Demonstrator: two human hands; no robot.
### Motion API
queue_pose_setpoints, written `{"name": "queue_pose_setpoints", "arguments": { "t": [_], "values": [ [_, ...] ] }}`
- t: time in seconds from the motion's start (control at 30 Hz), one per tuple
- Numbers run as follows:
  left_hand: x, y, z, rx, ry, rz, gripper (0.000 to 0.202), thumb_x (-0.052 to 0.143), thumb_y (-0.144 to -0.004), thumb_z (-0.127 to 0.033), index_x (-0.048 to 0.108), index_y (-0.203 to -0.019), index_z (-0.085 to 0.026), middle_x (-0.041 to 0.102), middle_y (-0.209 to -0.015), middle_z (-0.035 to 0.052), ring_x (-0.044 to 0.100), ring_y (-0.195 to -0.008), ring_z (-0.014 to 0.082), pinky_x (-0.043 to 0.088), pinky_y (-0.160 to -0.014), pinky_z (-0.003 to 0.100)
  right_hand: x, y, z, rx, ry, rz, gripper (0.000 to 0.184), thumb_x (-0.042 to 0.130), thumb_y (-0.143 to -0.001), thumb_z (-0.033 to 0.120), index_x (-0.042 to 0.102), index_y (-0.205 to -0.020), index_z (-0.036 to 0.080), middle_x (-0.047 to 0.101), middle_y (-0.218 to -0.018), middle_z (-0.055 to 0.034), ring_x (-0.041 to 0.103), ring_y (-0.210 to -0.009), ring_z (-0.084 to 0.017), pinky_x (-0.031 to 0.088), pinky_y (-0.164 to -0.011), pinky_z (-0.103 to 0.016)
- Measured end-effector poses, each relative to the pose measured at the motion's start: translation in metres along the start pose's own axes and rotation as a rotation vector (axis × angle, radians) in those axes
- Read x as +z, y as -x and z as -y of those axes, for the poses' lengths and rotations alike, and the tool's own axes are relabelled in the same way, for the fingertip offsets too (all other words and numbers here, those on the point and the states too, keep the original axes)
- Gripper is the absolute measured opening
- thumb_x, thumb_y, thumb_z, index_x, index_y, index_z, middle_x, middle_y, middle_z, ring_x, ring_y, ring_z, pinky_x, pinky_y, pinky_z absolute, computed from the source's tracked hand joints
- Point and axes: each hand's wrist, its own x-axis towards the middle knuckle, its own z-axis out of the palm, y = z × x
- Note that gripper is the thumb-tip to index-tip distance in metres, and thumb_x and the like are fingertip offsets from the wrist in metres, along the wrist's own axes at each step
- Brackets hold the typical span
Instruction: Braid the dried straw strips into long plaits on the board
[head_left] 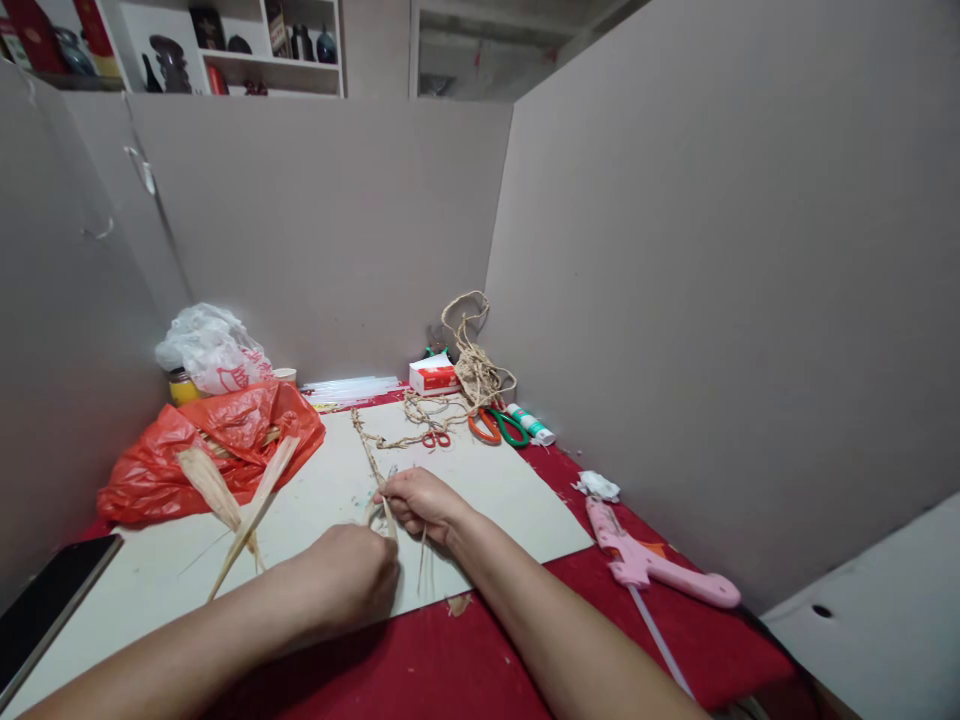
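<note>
A thin braided cord of dried husk runs down the white board to my fingers. My right hand pinches the cord at its near end, where loose strands come out. Closed in a fist, my left hand grips a pale husk strand just below that pinch; its fingertips are mostly hidden from me. Another thin strand hangs under my right hand. Two flat dried husk strips lie crossed to the left of my hands, partly on a red plastic bag.
The white board lies on a red cloth. A coil of cord, scissors and a glue tube sit at the back right. A pink glue gun rests at right, a dark phone-like slab at left. Grey partitions enclose the table.
</note>
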Motion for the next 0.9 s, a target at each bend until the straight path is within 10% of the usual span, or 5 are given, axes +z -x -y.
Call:
{"name": "queue_pose_setpoints", "arguments": {
  "t": [0.1, 0.23, 0.37, 0.53, 0.9],
  "values": [
    [-0.024, 0.0, 0.012, 0.013, 0.283, -0.004, 0.02, 0.046, -0.075, -0.028, 0.057, -0.063, -0.017, 0.061, -0.061, 0.0057, 0.055, -0.055, 0.0159, 0.036, -0.054, 0.025, -0.009, -0.002, 0.002, 0.013, -0.074, 0.127, 0.008, 0.053, -0.07, 0.019, 0.056, -0.071, 0.012, 0.025, -0.039, 0.0121, 0.01, -0.033, -0.002, 0.006, -0.033, -0.015],
    [-0.029, -0.023, 0.037, -0.281, 0.862, -0.357, 0.019, 0.049, -0.075, -0.03, 0.055, -0.084, -0.014, 0.06, -0.071, 0.0028, 0.055, -0.059, 0.0119, 0.041, -0.058, 0.024, -0.014, -0.004, 0.005, -0.002, -0.123, 0.244, 0.005, 0.052, -0.072, 0.019, 0.053, -0.072, 0.013, 0.025, -0.041, 0.0121, 0.009, -0.034, -0.002, 0.006, -0.033, -0.015],
    [-0.008, -0.045, 0.039, -0.296, 1.393, -0.12, 0.024, 0.054, -0.073, -0.037, 0.052, -0.078, -0.013, 0.051, -0.063, -0.0005, 0.046, -0.05, 0.0073, 0.036, -0.048, 0.019, -0.014, -0.001, 0.009, -0.034, -0.072, 0.27, 0.008, 0.049, -0.073, 0.018, 0.051, -0.068, 0.013, 0.026, -0.042, 0.0114, 0.01, -0.034, -0.002, 0.006, -0.033, -0.015],
    [0.008, -0.05, 0.036, -0.358, 1.33, -0.134, 0.023, 0.053, -0.072, -0.038, 0.047, -0.065, -0.016, 0.025, -0.051, -0.0094, 0.013, -0.038, 0.0023, 0.005, -0.037, 0.019, -0.019, 0.002, 0.011, -0.094, 0.198, 0.184, 0.009, 0.048, -0.073, 0.018, 0.052, -0.065, 0.015, 0.028, -0.04, 0.01, 0.016, -0.033, -0.004, 0.011, -0.034, -0.018],
    [0.016, -0.049, 0.044, -0.345, 1.208, -0.082, 0.033, 0.056, -0.073, -0.048, 0.048, -0.069, -0.017, 0.029, -0.049, -0.009, 0.018, -0.038, 0.003, 0.006, -0.038, 0.02, -0.009, 0.011, 0.011, -0.371, 1.147, -0.185, 0.025, 0.046, -0.081, 0.025, 0.068, -0.078, 0.014, 0.065, -0.074, -0.0057, 0.053, -0.066, -0.013, 0.031, -0.057, -0.023]
  ]
}}
